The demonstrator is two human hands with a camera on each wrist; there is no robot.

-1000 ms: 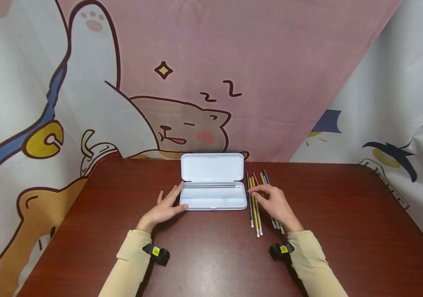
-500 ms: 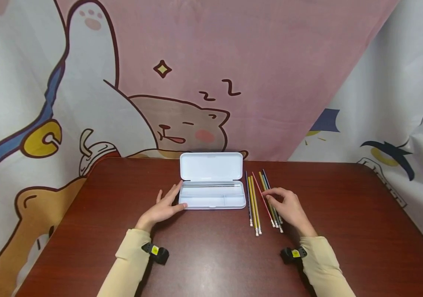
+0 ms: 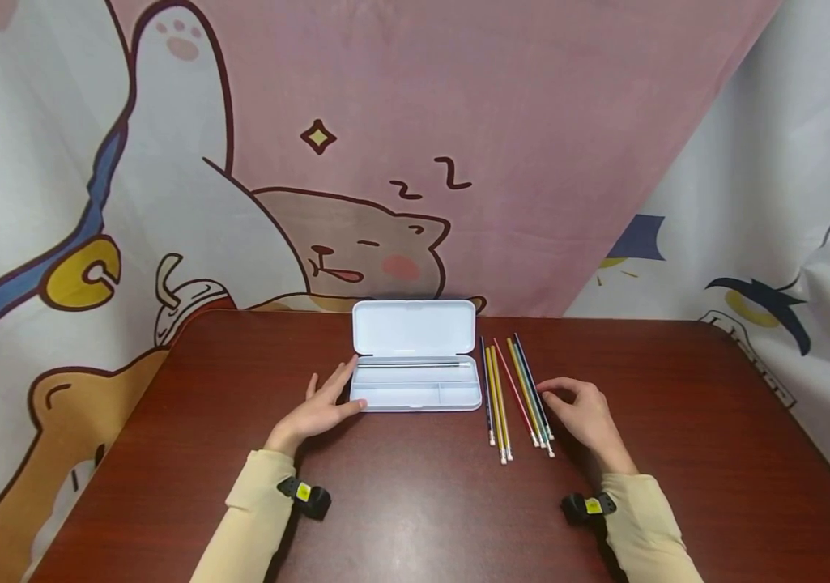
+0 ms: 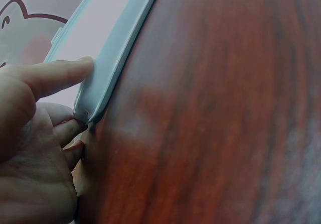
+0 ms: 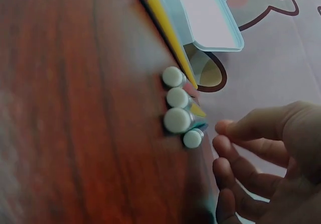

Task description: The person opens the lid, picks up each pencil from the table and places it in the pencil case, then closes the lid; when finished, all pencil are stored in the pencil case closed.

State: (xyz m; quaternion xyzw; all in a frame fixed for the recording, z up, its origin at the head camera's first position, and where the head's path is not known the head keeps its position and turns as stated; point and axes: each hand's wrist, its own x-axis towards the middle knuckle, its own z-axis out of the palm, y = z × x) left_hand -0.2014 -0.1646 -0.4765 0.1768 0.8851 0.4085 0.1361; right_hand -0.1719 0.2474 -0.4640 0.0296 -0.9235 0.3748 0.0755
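Observation:
An opened white pencil case (image 3: 415,399) lies on the table, its lid raised at the back, with a slim dark pencil (image 3: 415,365) along its rear compartment. My left hand (image 3: 316,413) touches the left end of the case, the thumb on the front corner and fingers along the side. To the right lie two groups of eraser-tipped pencils: a dark blue pencil (image 3: 487,389) with yellow pencils (image 3: 499,401), then a red pencil (image 3: 514,389) with yellow, teal and dark blue ones. My right hand (image 3: 585,414) is just right of that second group, thumb and fingertips close together, nothing visible between them.
The brown wooden table (image 3: 415,502) reaches back to a printed cloth (image 3: 531,162) with cartoon animals, close behind the raised lid. A black wrist camera (image 3: 310,498) is strapped to the left sleeve, another wrist camera (image 3: 582,508) to the right one.
My right hand has moved rightward, from over the left group of pencils, across the right group, to its outer side. The left hand and the case stay in place.

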